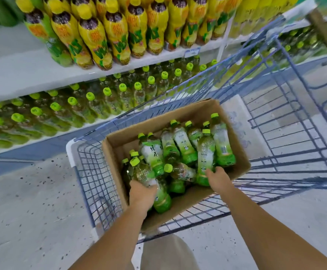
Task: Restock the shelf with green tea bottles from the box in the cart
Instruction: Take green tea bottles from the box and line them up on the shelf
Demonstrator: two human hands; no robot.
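While the left hand (141,193) wraps its fingers around one green tea bottle (149,180), the right hand (217,177) grips another bottle (205,152) inside the box (234,121).

Bright even light, soft shadows under the cart (287,117) at right, wide-angle bending and blur at edges

Bottles (186,151) lie in a box (234,168) inside the cart (92,172), with the shelf (22,78) to its left.
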